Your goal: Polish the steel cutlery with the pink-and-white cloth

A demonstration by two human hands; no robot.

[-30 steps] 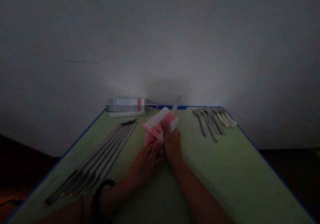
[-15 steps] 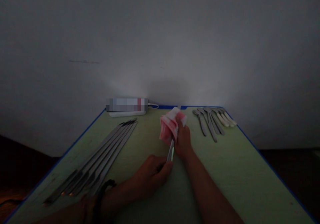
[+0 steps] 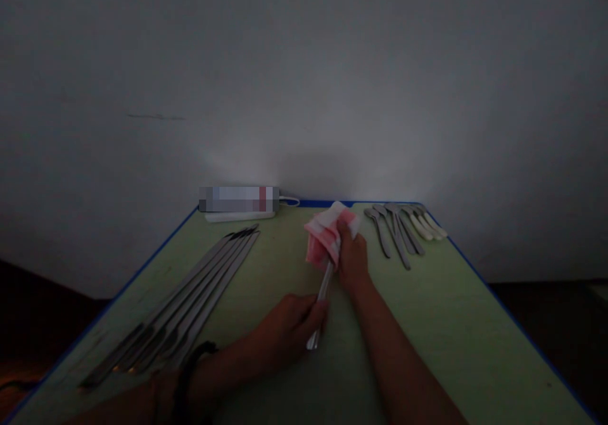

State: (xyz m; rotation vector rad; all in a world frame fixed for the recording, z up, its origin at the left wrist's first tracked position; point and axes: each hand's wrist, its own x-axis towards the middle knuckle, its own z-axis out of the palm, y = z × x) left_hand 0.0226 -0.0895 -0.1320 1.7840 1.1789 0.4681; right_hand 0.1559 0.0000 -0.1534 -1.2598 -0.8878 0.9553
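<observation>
Dim light falls on a grey wall [image 3: 304, 64], marked at left by a thin dark line [image 3: 156, 117], and on a pale green table [image 3: 427, 323] with blue edging [image 3: 513, 316]. Over the table's middle, the left hand [image 3: 291, 323] is closed around the handle of a metal utensil [image 3: 325, 280], whose near end juts out below the fingers; its far end is hidden in a pink-and-white cloth [image 3: 323, 238]. Clamped on that cloth, the right hand [image 3: 352, 257] has its thumb laid along the top, and the two hands stand apart. A dark band [image 3: 189, 363] circles the left wrist. To the left, several long metal table knives [image 3: 190, 292] lie side by side on a slant. At the far right rest metal spoons [image 3: 401, 238], next to white-handled cutlery [image 3: 427, 227]. Near the back left corner sits a pixelated box [image 3: 237, 199], just beside a white cable [image 3: 289, 201].
</observation>
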